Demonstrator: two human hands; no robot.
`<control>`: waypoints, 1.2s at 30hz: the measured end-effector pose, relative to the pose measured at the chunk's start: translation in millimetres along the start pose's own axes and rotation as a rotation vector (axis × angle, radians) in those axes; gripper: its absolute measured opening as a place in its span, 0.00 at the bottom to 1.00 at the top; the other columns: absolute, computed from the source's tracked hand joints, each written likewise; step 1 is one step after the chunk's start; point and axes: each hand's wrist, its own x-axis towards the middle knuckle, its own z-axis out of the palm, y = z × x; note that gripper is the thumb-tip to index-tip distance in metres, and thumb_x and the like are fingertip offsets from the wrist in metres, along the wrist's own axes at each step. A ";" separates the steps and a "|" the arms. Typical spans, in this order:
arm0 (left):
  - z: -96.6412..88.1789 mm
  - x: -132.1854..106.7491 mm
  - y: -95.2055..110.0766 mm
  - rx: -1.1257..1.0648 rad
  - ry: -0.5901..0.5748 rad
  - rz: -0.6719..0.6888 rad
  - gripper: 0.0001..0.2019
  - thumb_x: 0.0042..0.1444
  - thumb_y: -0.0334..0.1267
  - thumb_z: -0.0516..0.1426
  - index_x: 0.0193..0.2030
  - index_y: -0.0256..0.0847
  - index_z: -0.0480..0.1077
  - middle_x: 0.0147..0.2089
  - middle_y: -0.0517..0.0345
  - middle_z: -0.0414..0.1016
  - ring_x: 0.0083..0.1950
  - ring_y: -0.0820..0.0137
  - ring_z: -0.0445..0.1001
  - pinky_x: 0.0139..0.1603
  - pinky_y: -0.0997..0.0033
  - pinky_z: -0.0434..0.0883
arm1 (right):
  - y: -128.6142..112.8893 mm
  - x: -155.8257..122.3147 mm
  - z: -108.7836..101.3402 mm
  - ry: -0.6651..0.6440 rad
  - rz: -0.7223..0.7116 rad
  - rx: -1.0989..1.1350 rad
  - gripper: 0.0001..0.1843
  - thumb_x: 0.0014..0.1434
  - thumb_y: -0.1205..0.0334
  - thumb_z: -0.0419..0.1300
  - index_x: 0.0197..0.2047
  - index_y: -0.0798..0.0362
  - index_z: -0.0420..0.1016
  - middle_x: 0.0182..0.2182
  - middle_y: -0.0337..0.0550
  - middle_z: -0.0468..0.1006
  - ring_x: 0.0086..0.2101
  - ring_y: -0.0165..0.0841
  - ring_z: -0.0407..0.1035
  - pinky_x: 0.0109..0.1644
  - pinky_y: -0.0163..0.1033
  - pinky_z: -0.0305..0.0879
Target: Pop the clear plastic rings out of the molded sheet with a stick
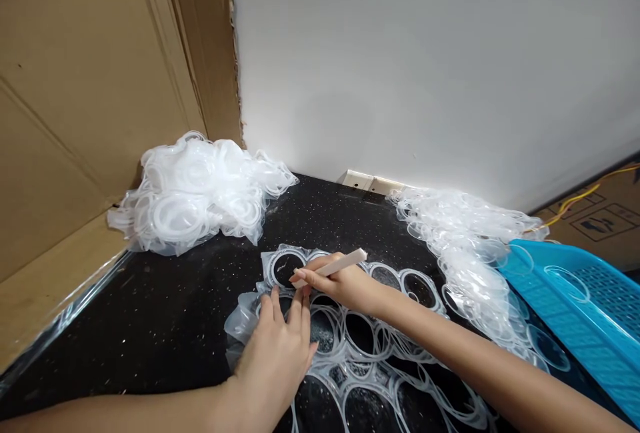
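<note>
A clear plastic sheet of joined rings [380,346] lies on the black speckled table [160,326]. My left hand [277,353] rests flat on the sheet's left part, fingers stretched out. My right hand [340,284] is closed around a pale flat stick [334,266], whose lower tip touches a ring near the sheet's far left corner.
A heap of loose white plastic rings [195,193] sits at the back left against a cardboard wall [100,86]. Another pile of clear ring sheets [465,233] lies at the back right. A blue plastic basket [585,299] holding a few rings stands at the right edge.
</note>
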 end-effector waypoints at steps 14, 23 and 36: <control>-2.1 1.2 -2.5 -0.078 -0.002 0.109 0.22 0.55 0.41 0.54 0.56 0.34 0.65 0.55 0.37 0.66 0.49 0.48 0.70 0.43 0.49 0.67 | -4.9 -18.5 -24.1 -0.177 -0.110 -0.255 0.18 0.64 0.59 0.45 0.44 0.57 0.74 0.36 0.46 0.77 0.34 0.29 0.71 0.37 0.32 0.64; -7.8 4.3 -3.1 -0.131 -0.090 0.150 0.16 0.54 0.39 0.56 0.50 0.39 0.71 0.47 0.36 0.73 0.51 0.48 0.69 0.46 0.45 0.64 | 8.4 -27.0 -7.8 -0.126 -0.278 -0.497 0.22 0.65 0.56 0.42 0.49 0.57 0.71 0.34 0.50 0.76 0.34 0.31 0.70 0.37 0.34 0.64; -1.1 1.7 -1.2 -0.089 -0.049 0.143 0.20 0.52 0.39 0.57 0.53 0.40 0.68 0.53 0.36 0.69 0.47 0.49 0.72 0.45 0.46 0.63 | 8.1 -28.6 -8.2 -0.018 -0.276 -0.307 0.22 0.65 0.56 0.43 0.46 0.60 0.73 0.34 0.50 0.76 0.32 0.30 0.69 0.35 0.34 0.64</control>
